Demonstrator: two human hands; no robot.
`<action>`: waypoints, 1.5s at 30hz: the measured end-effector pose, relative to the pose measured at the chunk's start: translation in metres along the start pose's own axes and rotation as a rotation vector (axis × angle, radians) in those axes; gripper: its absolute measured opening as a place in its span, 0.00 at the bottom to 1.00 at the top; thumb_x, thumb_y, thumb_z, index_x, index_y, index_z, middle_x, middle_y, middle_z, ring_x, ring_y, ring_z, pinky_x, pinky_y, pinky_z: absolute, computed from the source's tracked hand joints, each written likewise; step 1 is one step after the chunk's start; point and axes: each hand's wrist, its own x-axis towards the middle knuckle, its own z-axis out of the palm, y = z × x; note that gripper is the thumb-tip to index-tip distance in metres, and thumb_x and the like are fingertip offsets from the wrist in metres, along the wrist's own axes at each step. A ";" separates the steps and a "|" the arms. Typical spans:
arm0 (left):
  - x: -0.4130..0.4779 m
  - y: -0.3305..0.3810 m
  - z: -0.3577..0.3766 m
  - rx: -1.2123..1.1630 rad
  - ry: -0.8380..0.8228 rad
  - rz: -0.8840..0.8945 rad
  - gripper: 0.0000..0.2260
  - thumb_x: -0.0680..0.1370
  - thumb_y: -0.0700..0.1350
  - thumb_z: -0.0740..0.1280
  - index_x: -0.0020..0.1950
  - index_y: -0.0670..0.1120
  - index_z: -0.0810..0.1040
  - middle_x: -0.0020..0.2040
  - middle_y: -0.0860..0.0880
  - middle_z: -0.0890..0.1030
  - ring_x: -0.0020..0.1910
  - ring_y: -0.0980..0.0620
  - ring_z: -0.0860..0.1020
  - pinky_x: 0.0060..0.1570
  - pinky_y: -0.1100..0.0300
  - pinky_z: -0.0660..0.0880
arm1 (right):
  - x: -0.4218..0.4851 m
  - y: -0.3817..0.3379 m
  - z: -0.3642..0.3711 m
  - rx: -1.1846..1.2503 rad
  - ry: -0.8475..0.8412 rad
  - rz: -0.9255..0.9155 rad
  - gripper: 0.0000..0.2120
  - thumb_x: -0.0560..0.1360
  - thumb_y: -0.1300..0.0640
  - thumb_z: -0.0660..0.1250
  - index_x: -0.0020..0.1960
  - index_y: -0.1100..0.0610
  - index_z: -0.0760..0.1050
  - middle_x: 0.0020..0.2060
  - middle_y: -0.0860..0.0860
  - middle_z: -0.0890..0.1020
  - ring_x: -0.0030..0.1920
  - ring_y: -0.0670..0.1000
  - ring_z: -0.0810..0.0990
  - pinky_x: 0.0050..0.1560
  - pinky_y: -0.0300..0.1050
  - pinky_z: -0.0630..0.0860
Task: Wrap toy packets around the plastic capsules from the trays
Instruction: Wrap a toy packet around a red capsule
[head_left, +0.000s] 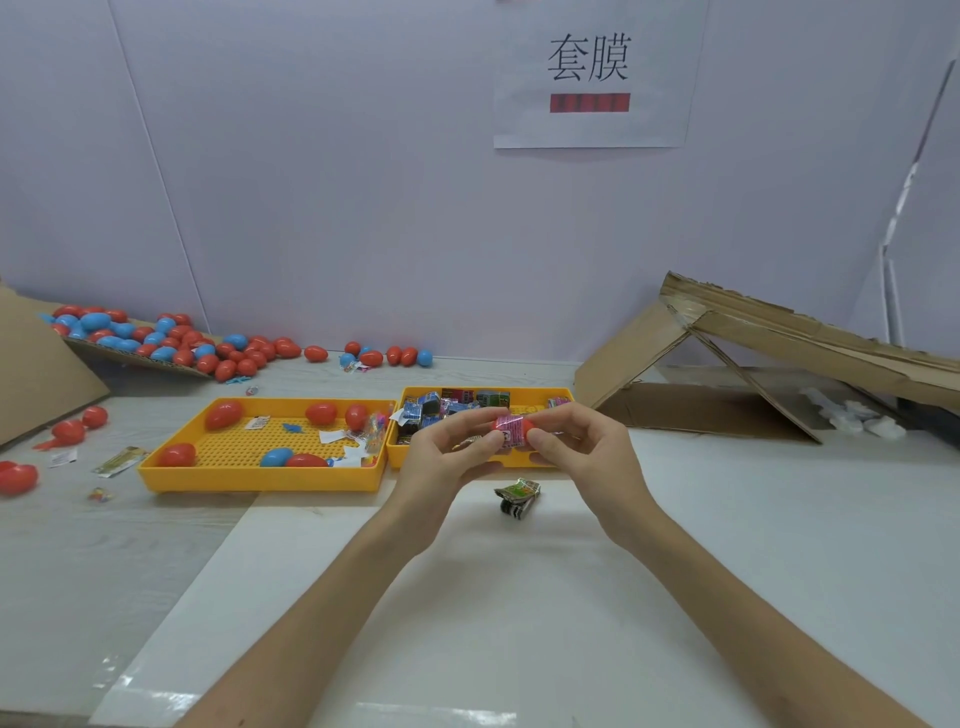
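Observation:
Both my hands hold a red capsule (525, 429) in the air in front of the right yellow tray (400, 460). A pink toy packet (509, 431) is wrapped round the capsule's middle. My left hand (447, 457) pinches the capsule's left end and my right hand (582, 447) pinches its right end. The right tray holds several folded toy packets (441, 408). The left yellow tray (260, 480) holds red capsules (223, 414), a blue capsule (275, 457) and loose packets. One green packet (518, 496) lies on the white table just below my hands.
A heap of red and blue capsules (171, 340) spills from a cardboard sheet at the back left. Loose capsules (18, 478) and wrappers lie on the left of the table. A collapsed cardboard box (753, 364) stands at the back right. A paper sign (589, 78) hangs on the wall.

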 end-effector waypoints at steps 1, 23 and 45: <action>0.000 0.000 0.000 -0.009 -0.008 -0.009 0.16 0.72 0.46 0.73 0.59 0.48 0.84 0.54 0.46 0.85 0.56 0.46 0.83 0.52 0.57 0.81 | 0.000 0.000 0.000 -0.004 0.006 -0.002 0.04 0.76 0.63 0.73 0.50 0.57 0.83 0.45 0.53 0.87 0.48 0.52 0.86 0.47 0.43 0.81; -0.001 0.001 0.002 -0.088 -0.005 -0.062 0.11 0.78 0.43 0.69 0.59 0.42 0.83 0.52 0.40 0.85 0.49 0.44 0.85 0.47 0.59 0.81 | -0.003 -0.005 0.003 -0.053 -0.025 -0.070 0.06 0.75 0.62 0.74 0.52 0.56 0.83 0.46 0.52 0.87 0.49 0.52 0.86 0.50 0.43 0.82; -0.001 0.001 0.002 -0.176 -0.065 -0.149 0.16 0.72 0.43 0.72 0.58 0.40 0.81 0.53 0.39 0.85 0.50 0.42 0.85 0.50 0.56 0.83 | -0.002 -0.004 0.001 0.004 -0.042 -0.017 0.11 0.69 0.57 0.77 0.49 0.60 0.82 0.45 0.56 0.87 0.48 0.57 0.86 0.52 0.53 0.83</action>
